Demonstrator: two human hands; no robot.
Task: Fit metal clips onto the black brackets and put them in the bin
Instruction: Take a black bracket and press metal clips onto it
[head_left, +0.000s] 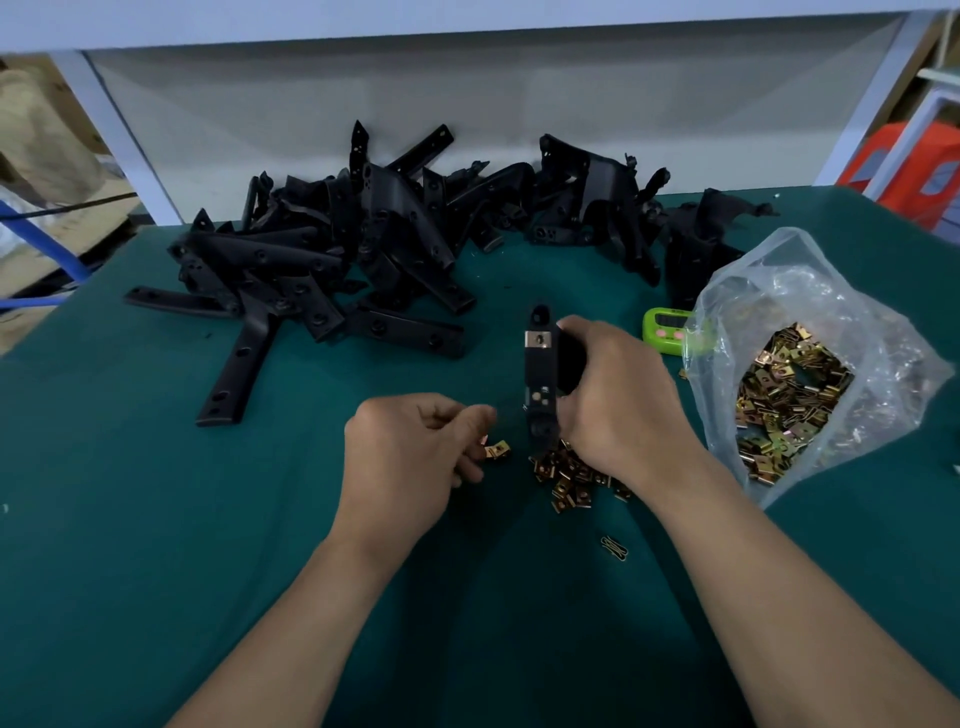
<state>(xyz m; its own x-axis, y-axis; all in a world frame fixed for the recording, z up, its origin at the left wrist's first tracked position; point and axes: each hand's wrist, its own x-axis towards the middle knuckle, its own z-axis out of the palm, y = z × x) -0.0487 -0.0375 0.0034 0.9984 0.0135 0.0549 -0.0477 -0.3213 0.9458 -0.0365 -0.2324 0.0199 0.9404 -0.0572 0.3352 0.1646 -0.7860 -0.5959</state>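
While in right hand (618, 405), bracket (540, 374) beside clip (497, 449) at left hand (410, 457)

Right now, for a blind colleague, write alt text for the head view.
The right hand grips a black bracket while the left hand pinches a metal clip, over a green table; bracket pile behind, bag of clips at right.

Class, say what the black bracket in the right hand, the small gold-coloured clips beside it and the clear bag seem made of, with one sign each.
Black bracket in the right hand: probably moulded plastic, matte.
Small gold-coloured clips: likely plated metal, bright yellowish glints.
Clear bag: thin plastic film, see-through, crumpled, glossy.
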